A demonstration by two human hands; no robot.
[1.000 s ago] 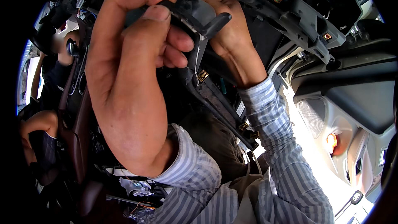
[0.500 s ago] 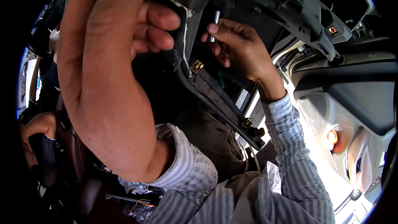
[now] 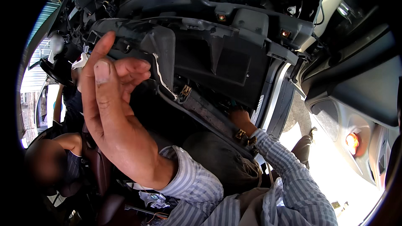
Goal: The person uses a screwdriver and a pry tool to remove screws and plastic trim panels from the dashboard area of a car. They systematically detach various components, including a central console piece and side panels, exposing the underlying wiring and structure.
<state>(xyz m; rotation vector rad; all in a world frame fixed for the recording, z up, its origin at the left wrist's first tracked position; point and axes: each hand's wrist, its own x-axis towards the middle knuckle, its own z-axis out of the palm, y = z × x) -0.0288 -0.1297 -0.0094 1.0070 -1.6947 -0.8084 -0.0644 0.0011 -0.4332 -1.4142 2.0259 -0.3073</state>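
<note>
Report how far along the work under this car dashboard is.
Done: the dashboard underside is stripped open, with a white wire hanging loose. In hand: the left hand is raised, open and empty; the right hand reaches behind the metal bar. Left: panels are not refitted.

No packages, labels, signs or screens in view, only bare black plastic car trim, wiring and striped sleeves.

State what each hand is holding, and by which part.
The left hand holds nothing; its fingers are open beside the black dashboard panel. The right hand reaches behind the panel, mostly hidden: cannot tell.
</note>
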